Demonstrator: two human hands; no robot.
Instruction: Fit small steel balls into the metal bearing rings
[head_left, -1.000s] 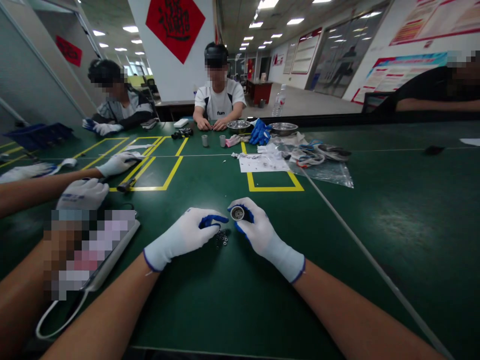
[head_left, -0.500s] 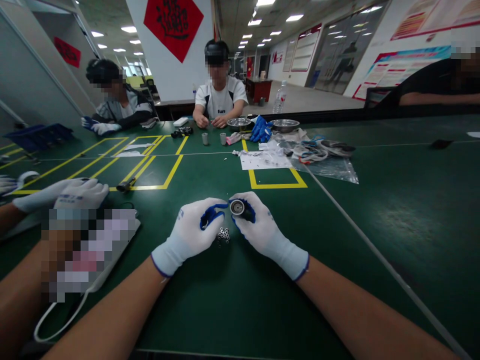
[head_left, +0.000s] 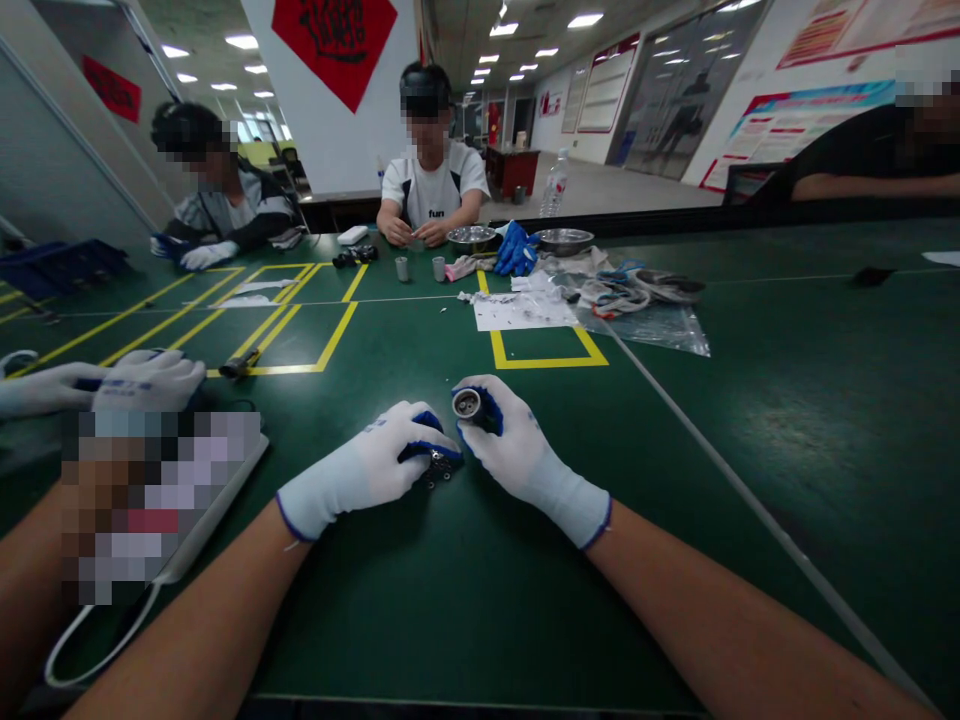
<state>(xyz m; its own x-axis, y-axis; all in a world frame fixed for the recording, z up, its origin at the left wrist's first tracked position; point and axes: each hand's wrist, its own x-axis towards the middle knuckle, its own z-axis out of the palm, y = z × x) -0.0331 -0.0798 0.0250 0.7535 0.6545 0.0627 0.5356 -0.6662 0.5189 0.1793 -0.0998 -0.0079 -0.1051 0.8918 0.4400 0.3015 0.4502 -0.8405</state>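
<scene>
Both my hands wear white gloves with blue palms. My right hand (head_left: 504,432) is wrapped round a dark cylindrical part (head_left: 467,404), whose round metal end faces up toward me. Just left of it, my left hand (head_left: 401,450) reaches down over a small pile of metal rings or nuts (head_left: 439,467) on the green table (head_left: 480,610). Its thumb and index finger are around the pile, and the fingers partly cover it. Whether it grips one of the small pieces is too small to tell.
A white power strip (head_left: 214,500) lies at the left, beside another person's gloved hand (head_left: 146,380). A black part (head_left: 240,363) rests on yellow tape. Farther back are a paper sheet (head_left: 517,312), blue gloves (head_left: 516,250), metal bowls (head_left: 564,238) and two grey cups (head_left: 439,268).
My left hand has moved down from beside the cylindrical part onto the pile of small metal pieces. My right hand still holds the part. The view has shifted slightly.
</scene>
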